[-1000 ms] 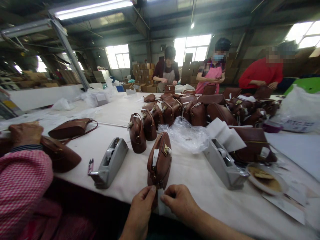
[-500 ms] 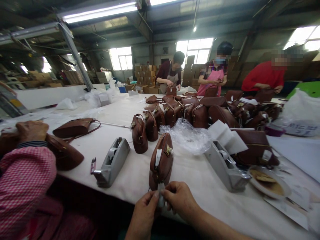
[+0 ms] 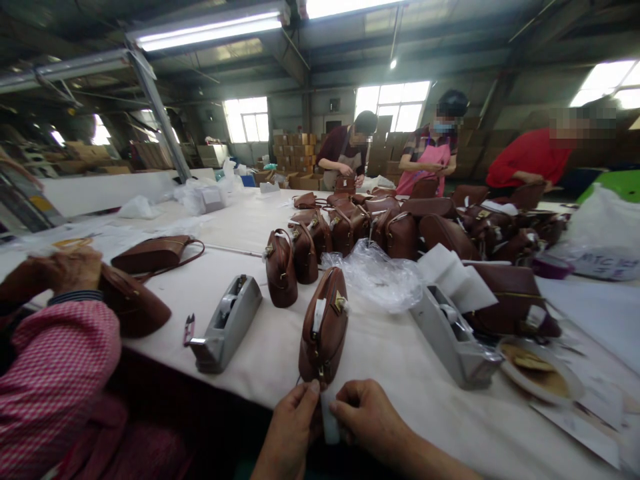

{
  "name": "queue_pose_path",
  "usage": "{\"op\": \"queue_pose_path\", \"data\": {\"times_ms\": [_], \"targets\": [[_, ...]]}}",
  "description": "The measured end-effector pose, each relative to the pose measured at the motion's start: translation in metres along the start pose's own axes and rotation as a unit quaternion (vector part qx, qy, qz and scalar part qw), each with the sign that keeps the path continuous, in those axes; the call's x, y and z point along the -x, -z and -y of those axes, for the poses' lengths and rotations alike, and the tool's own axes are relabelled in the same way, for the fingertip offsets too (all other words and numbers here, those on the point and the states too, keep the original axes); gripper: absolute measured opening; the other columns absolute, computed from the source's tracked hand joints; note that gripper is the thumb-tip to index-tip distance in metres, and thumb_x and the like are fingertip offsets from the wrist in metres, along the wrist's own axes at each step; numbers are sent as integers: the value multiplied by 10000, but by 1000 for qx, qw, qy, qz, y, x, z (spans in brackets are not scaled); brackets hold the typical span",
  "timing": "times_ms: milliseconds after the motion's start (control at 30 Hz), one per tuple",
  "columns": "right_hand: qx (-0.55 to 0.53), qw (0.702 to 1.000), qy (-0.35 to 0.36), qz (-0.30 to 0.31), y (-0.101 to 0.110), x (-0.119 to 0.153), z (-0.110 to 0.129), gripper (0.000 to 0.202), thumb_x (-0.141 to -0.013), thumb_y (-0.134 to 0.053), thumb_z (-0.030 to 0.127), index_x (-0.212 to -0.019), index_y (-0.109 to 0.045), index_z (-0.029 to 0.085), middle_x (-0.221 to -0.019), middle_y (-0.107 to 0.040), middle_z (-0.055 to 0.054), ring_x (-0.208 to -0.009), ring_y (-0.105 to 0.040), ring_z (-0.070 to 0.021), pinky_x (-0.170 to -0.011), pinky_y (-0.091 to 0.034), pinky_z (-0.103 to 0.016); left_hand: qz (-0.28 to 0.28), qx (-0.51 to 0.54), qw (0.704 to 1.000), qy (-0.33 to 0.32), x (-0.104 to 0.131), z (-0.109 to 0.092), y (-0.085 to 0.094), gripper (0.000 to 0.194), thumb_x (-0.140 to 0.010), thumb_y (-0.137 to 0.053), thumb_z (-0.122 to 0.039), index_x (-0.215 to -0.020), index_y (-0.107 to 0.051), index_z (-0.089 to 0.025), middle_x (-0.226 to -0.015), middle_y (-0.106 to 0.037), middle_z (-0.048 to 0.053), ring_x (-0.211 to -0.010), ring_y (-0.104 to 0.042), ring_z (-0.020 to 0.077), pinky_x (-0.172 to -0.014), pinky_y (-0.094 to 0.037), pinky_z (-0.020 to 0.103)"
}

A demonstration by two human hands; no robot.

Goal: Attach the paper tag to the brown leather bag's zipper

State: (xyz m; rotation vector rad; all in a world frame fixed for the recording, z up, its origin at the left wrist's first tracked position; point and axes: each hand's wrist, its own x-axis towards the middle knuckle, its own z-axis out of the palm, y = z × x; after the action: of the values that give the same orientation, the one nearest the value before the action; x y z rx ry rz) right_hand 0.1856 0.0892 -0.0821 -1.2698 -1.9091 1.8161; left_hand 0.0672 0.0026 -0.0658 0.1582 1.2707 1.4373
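A brown leather handbag [image 3: 325, 327] stands upright at the table's near edge, its narrow end towards me. A white strip [image 3: 330, 420] hangs below its metal fitting. My left hand [image 3: 293, 423] is closed in a pinch, thumb against the strip's upper left edge by the fitting. With thumb and forefinger my right hand [image 3: 367, 417] pinches the strip's right edge. The fingertips under the strip are partly hidden. A white wrapping covers part of the bag's top, next to a gold-coloured clasp [image 3: 341, 302].
Grey tape dispensers stand left [image 3: 230, 323] and right [image 3: 455, 340] of the bag. Clear plastic film [image 3: 375, 277] and many brown bags [image 3: 345, 227] lie behind it. A bowl [image 3: 540, 370] is at right. A co-worker's checked sleeve [image 3: 65, 360] reaches in from the left; people work opposite.
My right hand has moved slightly down and right, and more of the white strip shows, hanging lower. The co-worker's hand at left has shifted on a bag. The view has tilted slightly.
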Motion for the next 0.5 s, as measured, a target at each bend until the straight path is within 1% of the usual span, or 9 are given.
{"op": "queue_pose_path", "data": {"times_ms": [33,100,200,267,367,500], "targets": [[17,1000,-4,4,1,0,-4,136,-756,-569,189,-628,-601,155,-434,-530,41,-375,-501,-101,-355,-325,-179,-8,-7,1000,1,-1,0,0,421,-726,-746,-501,-944,-668,-149,-833,-715,50,-733,-642,152,-659,-497,266],[46,999,-8,-10,2,0,-8,134,-752,-559,185,-631,-607,157,-442,-535,34,-383,-511,-110,-358,-333,-186,-21,-26,999,-5,-2,-1,2,427,-732,-737,-504,-949,-672,-142,-857,-712,56,-761,-633,147,-711,-498,271],[57,997,24,-52,4,-3,-7,162,-765,-572,225,-623,-611,159,-481,-550,21,-420,-531,-117,-390,-373,-195,-34,-49,998,-24,-4,-1,5,435,-735,-732,-506,-955,-681,-134,-860,-699,55,-809,-615,149,-767,-484,279],[49,996,45,-64,4,-5,-2,176,-773,-578,255,-632,-617,158,-506,-560,16,-425,-534,-118,-400,-386,-200,-41,-58,997,-35,-6,1,7,442,-715,-749,-502,-941,-686,-127,-823,-683,45,-788,-594,143,-746,-467,271],[31,996,54,-65,2,-8,8,193,-786,-575,288,-645,-611,160,-512,-566,14,-416,-543,-124,-398,-392,-206,-44,-71,995,-49,-8,2,9,439,-687,-776,-484,-904,-692,-112,-764,-660,30,-696,-542,109,-687,-432,245],[23,996,51,-75,-1,-11,11,203,-790,-572,297,-632,-583,170,-510,-561,14,-414,-549,-131,-391,-390,-210,-61,-100,990,-72,-8,0,10,404,-696,-763,-479,-847,-682,-113,-599,-551,-27,-575,-442,79,-575,-341,220]]}}
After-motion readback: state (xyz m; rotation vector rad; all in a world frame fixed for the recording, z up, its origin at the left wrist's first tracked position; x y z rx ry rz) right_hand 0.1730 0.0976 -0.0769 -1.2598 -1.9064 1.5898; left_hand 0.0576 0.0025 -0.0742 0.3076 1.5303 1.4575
